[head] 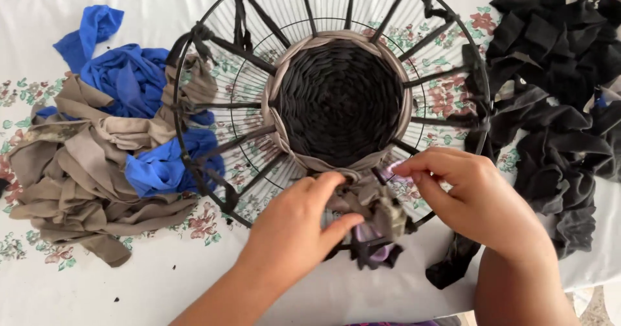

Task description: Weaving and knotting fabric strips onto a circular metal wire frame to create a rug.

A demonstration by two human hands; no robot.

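Note:
A round black wire frame [194,138] lies on the table with dark fabric strips tied along its rim as spokes. Its middle holds a woven black base [339,99] ringed by a beige woven band [275,93]. At the near edge, my left hand [291,232] pinches a beige fabric strip [381,209] between thumb and fingers. My right hand [475,200] pinches the same strip just beyond, near a spoke. A bit of lilac cloth [369,242] shows under the strip.
A heap of beige and blue fabric strips [103,138] lies left of the frame. Black strips [556,86] are piled on the right. A white floral tablecloth [97,287] covers the table, whose near edge runs along the bottom right.

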